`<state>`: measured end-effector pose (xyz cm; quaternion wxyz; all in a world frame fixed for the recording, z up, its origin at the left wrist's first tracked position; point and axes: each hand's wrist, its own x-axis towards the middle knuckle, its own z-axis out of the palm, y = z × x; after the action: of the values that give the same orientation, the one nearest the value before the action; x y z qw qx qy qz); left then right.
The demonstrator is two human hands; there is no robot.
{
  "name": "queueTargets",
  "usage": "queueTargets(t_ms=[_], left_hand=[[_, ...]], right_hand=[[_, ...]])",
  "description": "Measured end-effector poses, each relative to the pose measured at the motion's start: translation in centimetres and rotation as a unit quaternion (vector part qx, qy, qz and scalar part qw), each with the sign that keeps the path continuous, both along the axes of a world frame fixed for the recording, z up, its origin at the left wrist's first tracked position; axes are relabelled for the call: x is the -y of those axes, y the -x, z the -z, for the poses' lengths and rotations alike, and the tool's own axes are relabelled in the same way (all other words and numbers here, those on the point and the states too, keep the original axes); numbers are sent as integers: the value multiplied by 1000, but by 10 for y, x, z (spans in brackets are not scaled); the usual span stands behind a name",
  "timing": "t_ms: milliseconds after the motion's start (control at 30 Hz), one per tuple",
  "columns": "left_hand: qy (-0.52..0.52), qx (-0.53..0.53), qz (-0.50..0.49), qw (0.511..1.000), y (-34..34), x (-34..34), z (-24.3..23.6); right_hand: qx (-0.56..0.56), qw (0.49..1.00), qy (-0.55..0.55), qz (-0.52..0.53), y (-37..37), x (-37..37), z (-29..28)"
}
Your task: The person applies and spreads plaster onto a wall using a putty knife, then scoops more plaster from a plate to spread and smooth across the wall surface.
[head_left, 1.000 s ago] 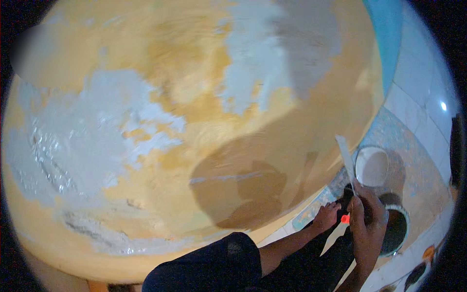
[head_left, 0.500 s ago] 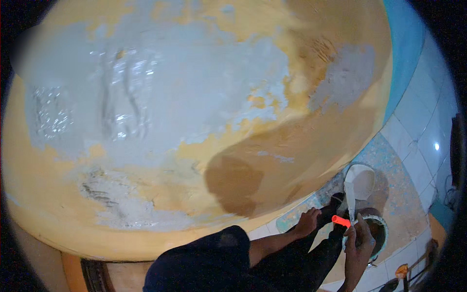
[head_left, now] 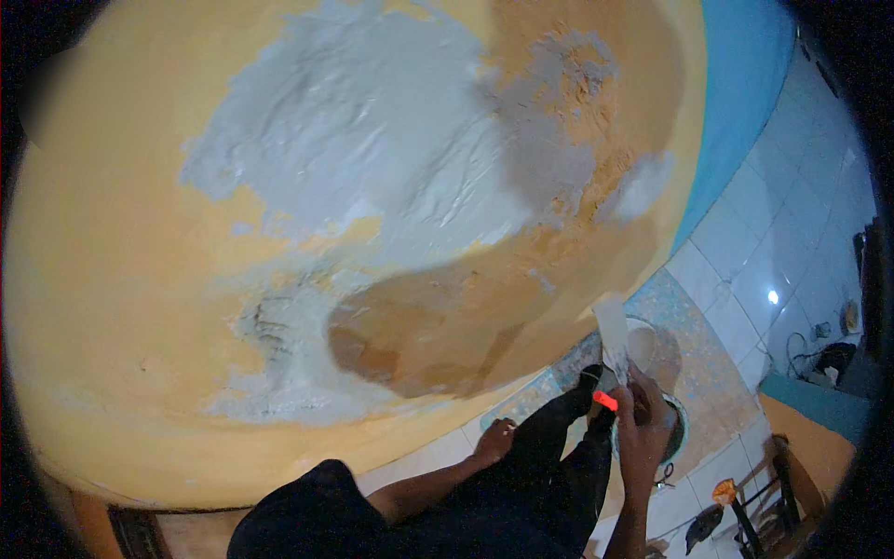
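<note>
My right hand (head_left: pixel 645 410) is closed around a putty knife (head_left: pixel 612 334); its pale blade points up toward the wall, and the handle's orange end (head_left: pixel 605 401) sticks out at the left of the hand. Beneath that hand stands a round bucket (head_left: pixel 685 430), partly hidden. A pale, shallow container (head_left: pixel 643 337) lies just beyond it, behind the blade. My left hand (head_left: pixel 495 441) hangs beside my leg with its fingers curled; what is in them, if anything, cannot be seen. In front rises a yellow wall (head_left: pixel 140 233) with a broad patch of wet grey filler (head_left: pixel 372 112).
A rough, cracked spot (head_left: pixel 272 326) shows low on the wall. Shadows fall across its right part, beside a blue band (head_left: pixel 745 102). White floor tiles (head_left: pixel 745 233) and a speckled slab (head_left: pixel 717 373) lie at right. Wooden furniture (head_left: pixel 792 484) and cables stand at the far right.
The view has shifted, so wall and floor sit differently in it. My left hand has drawn back from near the right hand. The putty knife now tilts more toward the wall.
</note>
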<state>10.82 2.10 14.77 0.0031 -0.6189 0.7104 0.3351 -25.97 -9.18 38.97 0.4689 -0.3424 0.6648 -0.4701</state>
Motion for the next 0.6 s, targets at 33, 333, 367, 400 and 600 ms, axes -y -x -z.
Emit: queueTargets(t_ms=[33, 333, 367, 400, 600], left_hand=[[-61, -46, -91, 993, -9, -8, -11], [-164, -18, -376, 912, -111, -106, -12], [-121, -64, -341, 930, -118, -123, -2], [-90, -46, -316, 943, -127, -139, 4], [-15, 161, -35, 986, -144, -186, 2]], right_hand=[[-8, 1000, -2, 2, -8, 4, -11], [120, 984, 131, 7, -54, 27, -89], [116, 984, 133, -1, -56, 27, -90], [123, 984, 131, -11, -59, 27, -90], [157, 974, 160, -37, -66, 25, -106]])
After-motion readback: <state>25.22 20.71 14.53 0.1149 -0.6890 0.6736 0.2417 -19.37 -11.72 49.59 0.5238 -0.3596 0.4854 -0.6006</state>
